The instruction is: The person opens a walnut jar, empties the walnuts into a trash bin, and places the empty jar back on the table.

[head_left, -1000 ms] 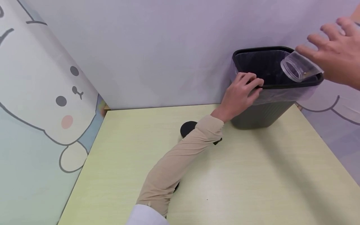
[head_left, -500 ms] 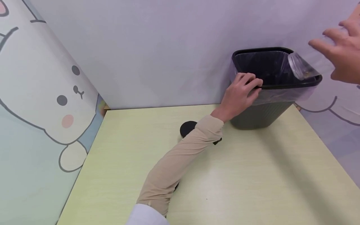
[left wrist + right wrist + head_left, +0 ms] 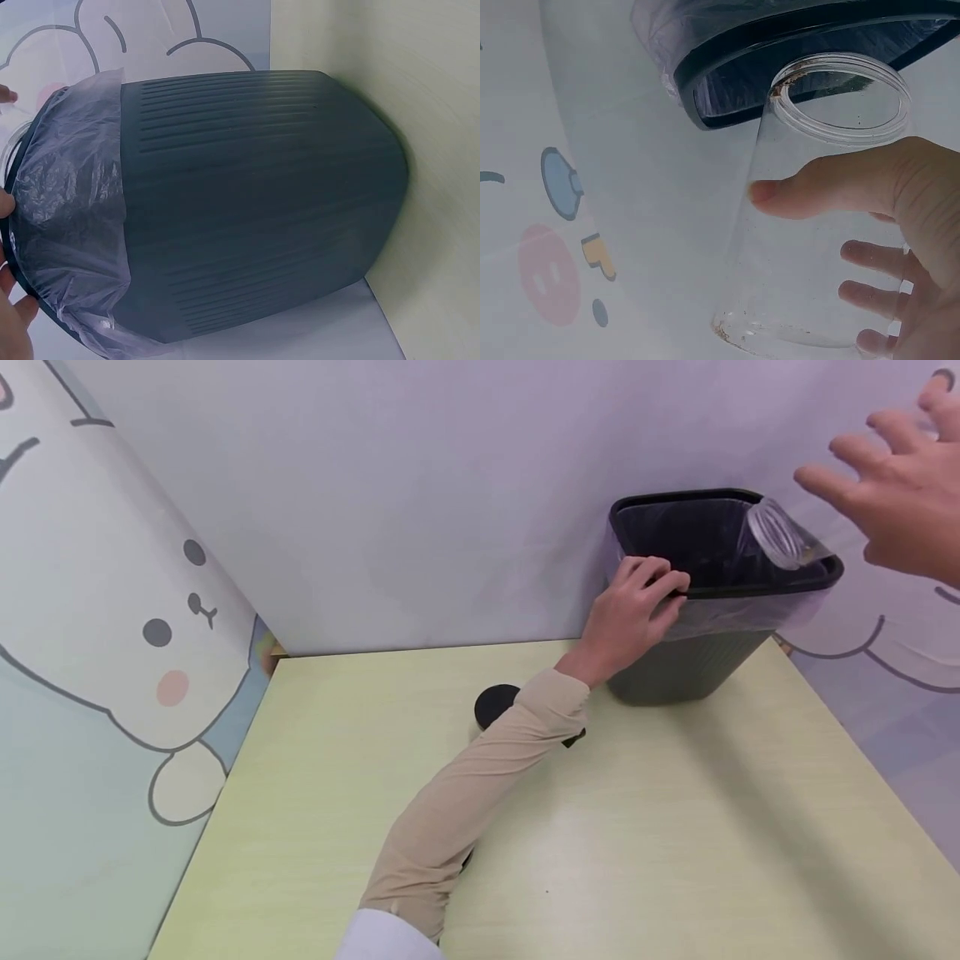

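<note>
My right hand [image 3: 896, 485] grips a clear jar [image 3: 795, 255], thumb on one side and fingers round the other. Its threaded mouth tips down over the opening of a dark grey waste bin [image 3: 667, 668]. Brown specks cling inside the jar near the mouth and base. Most of the jar's body is hard to make out in the head view. At the near left of the bin, my left hand [image 3: 626, 614] holds the black rim [image 3: 757, 592], fingers curled over it. A translucent purple bin liner [image 3: 75, 202] is folded over that rim.
The bin stands on a pale yellow-green table [image 3: 337, 777], near the back wall [image 3: 420, 527]. A black disc [image 3: 495, 704] and a small black piece [image 3: 575, 737] lie partly under my left sleeve [image 3: 480, 785]. Another dark edge shows beneath the forearm.
The jar has tipped further down, its mouth now seen more edge-on, and my right hand has shifted with it. My left hand keeps its place on the rim. The head view has shifted slightly.
</note>
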Motion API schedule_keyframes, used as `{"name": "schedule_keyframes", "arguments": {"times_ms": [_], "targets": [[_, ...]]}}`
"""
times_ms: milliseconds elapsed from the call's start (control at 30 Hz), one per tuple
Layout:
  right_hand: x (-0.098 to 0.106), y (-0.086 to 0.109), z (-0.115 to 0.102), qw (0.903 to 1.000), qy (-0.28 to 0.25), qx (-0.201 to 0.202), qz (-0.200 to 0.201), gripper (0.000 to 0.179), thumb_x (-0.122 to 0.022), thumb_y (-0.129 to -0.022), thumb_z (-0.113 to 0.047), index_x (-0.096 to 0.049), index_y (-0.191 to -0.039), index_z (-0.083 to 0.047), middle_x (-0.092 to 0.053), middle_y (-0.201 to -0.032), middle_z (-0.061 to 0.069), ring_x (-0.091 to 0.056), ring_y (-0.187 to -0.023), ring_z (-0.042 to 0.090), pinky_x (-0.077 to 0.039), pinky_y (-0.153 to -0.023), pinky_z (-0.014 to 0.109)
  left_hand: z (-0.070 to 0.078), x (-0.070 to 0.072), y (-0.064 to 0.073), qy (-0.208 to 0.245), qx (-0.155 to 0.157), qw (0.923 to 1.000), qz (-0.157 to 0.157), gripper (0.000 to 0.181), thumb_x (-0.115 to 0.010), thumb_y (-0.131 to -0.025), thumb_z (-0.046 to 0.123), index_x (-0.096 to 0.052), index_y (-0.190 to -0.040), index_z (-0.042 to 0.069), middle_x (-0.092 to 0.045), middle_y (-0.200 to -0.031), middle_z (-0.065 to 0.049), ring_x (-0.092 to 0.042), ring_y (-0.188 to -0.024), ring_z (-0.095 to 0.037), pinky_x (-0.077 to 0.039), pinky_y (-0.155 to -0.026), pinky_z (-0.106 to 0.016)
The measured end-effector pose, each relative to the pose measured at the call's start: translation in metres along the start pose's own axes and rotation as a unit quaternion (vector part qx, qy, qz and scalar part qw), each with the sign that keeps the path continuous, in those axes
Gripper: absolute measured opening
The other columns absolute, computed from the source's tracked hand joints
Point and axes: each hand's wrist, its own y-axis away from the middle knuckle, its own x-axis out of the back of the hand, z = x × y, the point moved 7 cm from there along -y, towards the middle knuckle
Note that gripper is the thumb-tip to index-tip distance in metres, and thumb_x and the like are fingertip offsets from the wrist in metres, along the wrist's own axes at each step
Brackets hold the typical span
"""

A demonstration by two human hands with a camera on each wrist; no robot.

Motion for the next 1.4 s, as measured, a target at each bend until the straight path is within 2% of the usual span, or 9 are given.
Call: {"name": "schedule_keyframes", "arguments": {"times_ms": [133, 300, 400, 533, 767, 900, 1133, 1233, 1400], "targets": [[0.000, -0.005, -0.006, 0.9983, 0.049, 0.017, -0.026, 0.116, -0.091, -0.027, 0.004, -0.033, -0.128, 0.005, -0.034, -0.126, 0.037, -0.022, -0.123, 0.052, -0.002, -0.110, 0.057, 0.000, 0.000, 0.000, 0.000, 0.000, 1.0000, -0.001, 0.021, -0.055, -0.096, 0.025, -0.069, -0.109, 0.017, -0.057, -0.112, 0.000, -0.045, -0.112, -0.018, -0.042, -0.082, -0.013], [0.005, -0.011, -0.020, 0.9968, 0.068, 0.039, -0.016, 0.099, -0.086, -0.039, 0.009, -0.038, -0.125, 0.006, -0.038, -0.121, 0.036, -0.027, -0.119, 0.051, -0.009, -0.110, 0.056, -0.001, -0.001, 0.000, 0.001, 0.003, 1.0000, -0.001, 0.021, -0.055, -0.096, 0.025, -0.069, -0.109, 0.017, -0.056, -0.113, 0.000, -0.045, -0.112, -0.017, -0.042, -0.081, -0.013], [0.008, -0.013, -0.027, 0.9969, 0.058, 0.054, 0.003, 0.097, -0.087, -0.037, 0.011, -0.043, -0.123, 0.006, -0.040, -0.118, 0.036, -0.030, -0.116, 0.051, -0.014, -0.109, 0.056, -0.001, -0.001, 0.000, -0.004, 0.004, 1.0000, -0.001, 0.021, -0.055, -0.096, 0.026, -0.069, -0.109, 0.017, -0.057, -0.112, 0.000, -0.045, -0.112, -0.017, -0.042, -0.082, -0.013], [0.005, -0.015, -0.034, 0.9950, 0.073, 0.069, -0.001, 0.099, -0.090, -0.032, 0.006, -0.046, -0.120, 0.008, -0.040, -0.117, 0.036, -0.032, -0.114, 0.052, -0.017, -0.106, 0.059, -0.001, -0.001, -0.001, -0.010, 0.005, 0.9999, -0.001, 0.021, -0.055, -0.096, 0.026, -0.069, -0.109, 0.018, -0.057, -0.112, 0.001, -0.045, -0.112, -0.016, -0.042, -0.081, -0.013], [-0.002, -0.012, -0.038, 0.9950, 0.068, 0.072, 0.006, 0.091, -0.089, -0.038, 0.006, -0.049, -0.120, 0.007, -0.042, -0.116, 0.036, -0.035, -0.112, 0.052, -0.023, -0.103, 0.060, 0.002, -0.003, -0.002, -0.010, 0.003, 0.9999, -0.008, 0.022, -0.054, -0.096, 0.026, -0.069, -0.110, 0.018, -0.056, -0.111, 0.002, -0.045, -0.112, -0.016, -0.041, -0.082, -0.012], [-0.003, -0.012, -0.035, 0.9972, 0.049, 0.057, 0.005, 0.086, -0.086, -0.041, 0.009, -0.048, -0.119, 0.007, -0.043, -0.114, 0.036, -0.036, -0.110, 0.052, -0.022, -0.102, 0.061, 0.003, -0.003, -0.002, -0.013, 0.002, 0.9999, -0.007, 0.022, -0.054, -0.096, 0.026, -0.069, -0.110, 0.019, -0.057, -0.112, 0.002, -0.045, -0.112, -0.016, -0.041, -0.082, -0.012], [-0.001, -0.010, -0.021, 0.9992, 0.010, -0.004, -0.039, 0.098, -0.086, -0.034, 0.007, -0.039, -0.120, 0.005, -0.040, -0.111, 0.036, -0.033, -0.108, 0.053, -0.016, -0.103, 0.066, 0.003, -0.003, -0.002, -0.014, -0.002, 0.9999, -0.005, 0.021, -0.054, -0.096, 0.026, -0.069, -0.109, 0.018, -0.057, -0.111, 0.001, -0.045, -0.112, -0.016, -0.042, -0.080, -0.012], [0.001, -0.006, -0.014, 0.9985, -0.007, -0.035, -0.042, 0.104, -0.087, -0.033, 0.006, -0.034, -0.123, 0.005, -0.037, -0.114, 0.037, -0.032, -0.107, 0.053, -0.015, -0.103, 0.067, 0.003, -0.003, -0.003, -0.015, -0.002, 0.9999, -0.007, 0.021, -0.054, -0.097, 0.025, -0.069, -0.110, 0.018, -0.057, -0.111, 0.001, -0.045, -0.112, -0.016, -0.042, -0.080, -0.012], [0.008, 0.002, -0.007, 0.9969, -0.043, -0.065, 0.009, 0.110, -0.088, -0.027, 0.005, -0.035, -0.123, 0.004, -0.038, -0.114, 0.039, -0.036, -0.102, 0.056, -0.030, -0.096, 0.063, 0.003, -0.003, -0.003, -0.015, -0.002, 0.9998, -0.012, 0.022, -0.054, -0.097, 0.026, -0.068, -0.111, 0.018, -0.057, -0.112, 0.001, -0.044, -0.113, -0.017, -0.042, -0.081, -0.012]]}}
